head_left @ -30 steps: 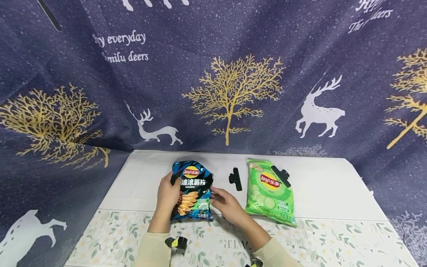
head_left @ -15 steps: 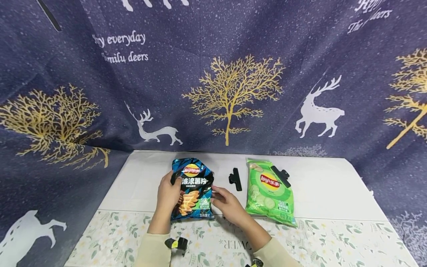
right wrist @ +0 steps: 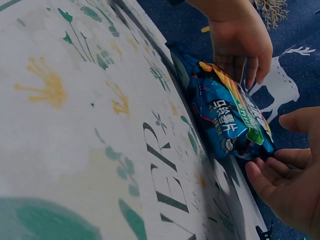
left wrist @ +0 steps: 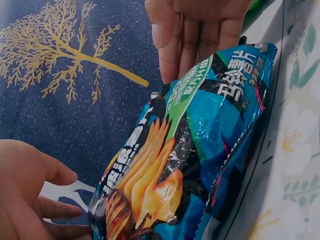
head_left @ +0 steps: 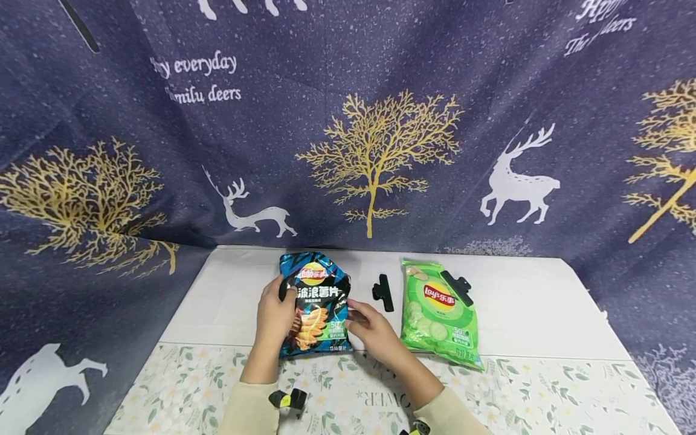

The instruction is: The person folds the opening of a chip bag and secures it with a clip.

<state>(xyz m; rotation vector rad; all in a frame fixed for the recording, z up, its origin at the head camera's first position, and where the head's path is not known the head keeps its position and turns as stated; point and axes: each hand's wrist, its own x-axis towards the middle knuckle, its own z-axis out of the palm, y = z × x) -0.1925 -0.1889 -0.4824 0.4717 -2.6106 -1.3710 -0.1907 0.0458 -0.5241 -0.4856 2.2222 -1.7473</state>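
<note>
A blue and black Lay's potato chip bag (head_left: 315, 305) lies face up on the table between the two hands. My left hand (head_left: 274, 311) touches its left side with nearly straight fingers; the left wrist view shows that thumb (left wrist: 60, 172) standing off the bag. At the bag's right edge, my right hand (head_left: 375, 332) rests its fingertips against the side. The thumb (right wrist: 295, 120) of that hand is spread apart from the bag in the right wrist view. Some fingertips are hidden behind or under the bag.
A black bag clip (head_left: 383, 293) lies right of the blue bag. Further right is a green Lay's bag (head_left: 439, 314) with another black clip (head_left: 458, 287) at its upper right corner. A dark blue curtain (head_left: 326, 199) hangs behind the white and floral table (head_left: 522, 320).
The blue bag has shifted slightly away from the person and a little to the right between the hands. My right hand moved slightly with it; the left hand stayed nearly still.
</note>
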